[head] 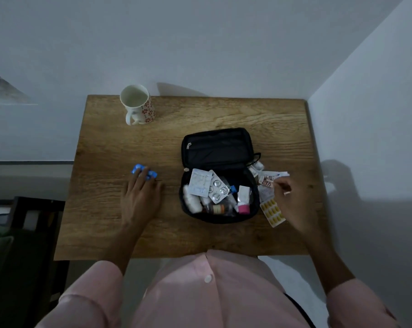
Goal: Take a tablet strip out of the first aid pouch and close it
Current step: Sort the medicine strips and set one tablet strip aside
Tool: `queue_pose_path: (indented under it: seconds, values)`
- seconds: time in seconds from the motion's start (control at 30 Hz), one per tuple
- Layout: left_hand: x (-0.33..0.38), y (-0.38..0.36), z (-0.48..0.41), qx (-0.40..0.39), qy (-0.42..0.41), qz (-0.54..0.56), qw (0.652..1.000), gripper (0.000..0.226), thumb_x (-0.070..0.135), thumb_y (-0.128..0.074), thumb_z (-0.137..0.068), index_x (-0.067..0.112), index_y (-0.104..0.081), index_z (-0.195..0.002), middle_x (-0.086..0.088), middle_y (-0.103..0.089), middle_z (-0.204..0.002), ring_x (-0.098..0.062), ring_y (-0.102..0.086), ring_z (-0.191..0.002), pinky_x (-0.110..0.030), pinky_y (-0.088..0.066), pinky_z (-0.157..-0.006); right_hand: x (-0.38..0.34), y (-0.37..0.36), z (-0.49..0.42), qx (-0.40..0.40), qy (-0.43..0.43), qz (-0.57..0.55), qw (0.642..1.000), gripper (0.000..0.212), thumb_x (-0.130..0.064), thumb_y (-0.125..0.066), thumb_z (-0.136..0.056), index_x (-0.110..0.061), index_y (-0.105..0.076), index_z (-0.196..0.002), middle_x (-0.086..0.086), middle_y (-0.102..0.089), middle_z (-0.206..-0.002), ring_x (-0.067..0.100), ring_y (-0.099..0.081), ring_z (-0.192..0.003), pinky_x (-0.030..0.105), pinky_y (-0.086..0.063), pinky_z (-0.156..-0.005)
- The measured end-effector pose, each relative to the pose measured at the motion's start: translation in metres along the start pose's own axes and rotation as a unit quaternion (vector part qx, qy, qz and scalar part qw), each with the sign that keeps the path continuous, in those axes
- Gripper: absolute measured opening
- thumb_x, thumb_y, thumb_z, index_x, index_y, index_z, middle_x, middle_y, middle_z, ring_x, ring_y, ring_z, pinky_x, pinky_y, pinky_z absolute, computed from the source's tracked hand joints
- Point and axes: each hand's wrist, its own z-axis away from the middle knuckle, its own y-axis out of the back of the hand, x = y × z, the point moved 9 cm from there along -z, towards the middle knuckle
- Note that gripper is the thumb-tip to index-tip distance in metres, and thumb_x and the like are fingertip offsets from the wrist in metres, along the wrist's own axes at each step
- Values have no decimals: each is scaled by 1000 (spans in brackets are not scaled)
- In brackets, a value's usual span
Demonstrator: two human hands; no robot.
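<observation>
The black first aid pouch (220,147) lies unzipped in the middle of the wooden table (105,221), its lid folded back. Inside I see silver tablet strips (218,189), small bottles and a pink-capped tube. A blue tablet strip (144,172) lies on the table to the left of the pouch, and my left hand (141,200) rests flat with its fingertips on it. My right hand (292,204) hovers at the pouch's right side over loose strips and papers, fingers loosely curled. A yellow tablet strip (271,213) lies partly under that hand.
A white mug with red flowers (138,104) stands at the table's back left. Walls close the table in at the back and right. A dark chair (32,223) stands off the left edge. Small bottles (257,168) and papers lie by the pouch's right side.
</observation>
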Motion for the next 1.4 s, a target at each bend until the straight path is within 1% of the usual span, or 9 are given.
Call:
queue_pose_path:
  seconds: [0.17, 0.27, 0.53, 0.67, 0.77, 0.9, 1.13, 1.23, 1.4]
  values:
    - [37, 31, -10, 36, 18, 47, 998, 29, 23, -59, -94, 5, -64, -117, -12, -55, -143, -29, -44, -140, -49, -37, -109, -11, -25, -50, 4, 14, 80, 997, 23, -29, -67, -93, -15, -70, -111, 0, -72, -105, 23, -65, -100, 34, -51, -84]
    - [71, 44, -14, 60, -1, 96, 994, 30, 14, -63, -91, 3, -63, -119, -12, -59, -136, -28, -48, -135, -40, -34, -109, -15, -59, -72, -62, 8, 145, 987, 37, -26, -66, -91, -12, -61, -125, 12, -66, -122, 39, -56, -116, 47, -41, -100]
    - [144, 4, -3, -84, -143, 91, 982, 40, 32, -55, -96, 20, -59, -134, -4, -49, -150, -22, -39, -143, -46, -29, -115, 26, -26, -56, -15, -61, 63, 996, 44, -20, -68, -91, -10, -51, -130, 11, -68, -107, 31, -62, -103, 34, -41, -83]
    - [151, -24, 16, -165, -162, 45, 972, 46, 46, -43, -100, 25, -54, -139, -6, -43, -155, -25, -31, -148, -53, -27, -115, -5, -18, -33, 25, 56, 183, 981, 27, -21, -64, -91, -14, -56, -116, 14, -61, -116, 37, -53, -112, 46, -40, -94]
    - [150, -27, 30, -166, -167, 54, 970, 48, 44, -43, -101, 22, -52, -141, -9, -41, -156, -27, -28, -149, -51, -28, -116, -67, -53, -9, -28, 195, 140, 970, 23, -21, -61, -95, -17, -62, -118, 7, -67, -114, 30, -63, -104, 43, -46, -92]
    - [150, -22, 41, -146, -188, 72, 969, 45, 39, -44, -103, 17, -53, -141, -11, -39, -157, -28, -23, -151, -49, -26, -119, -88, -118, 19, -149, 308, 202, 918, 35, -34, -42, -103, -24, -57, -133, -4, -62, -134, 18, -55, -125, 45, -32, -107]
    - [147, -16, 42, -123, -172, 85, 974, 43, 34, -51, -100, 16, -56, -139, -13, -43, -154, -30, -27, -150, -48, -23, -121, -48, -81, 11, -40, 288, 248, 924, 32, -35, -42, -99, -24, -71, -99, -7, -76, -100, 16, -60, -121, 45, -23, -108]
    - [148, -18, 42, -133, -165, 86, 973, 44, 34, -51, -99, 17, -55, -140, -12, -41, -155, -28, -24, -151, -49, -23, -120, -61, -90, 2, -58, 277, 252, 925, 26, -33, -55, -95, -22, -68, -115, -3, -69, -120, 20, -55, -123, 44, -26, -106]
    - [147, -18, 42, -137, -164, 82, 973, 45, 35, -50, -100, 19, -53, -142, -10, -37, -158, -25, -20, -152, -49, -22, -121, -68, -121, -9, -184, 258, 362, 877, 63, -30, -67, -80, -19, -51, -140, 6, -53, -134, 29, -52, -122, 50, -23, -109]
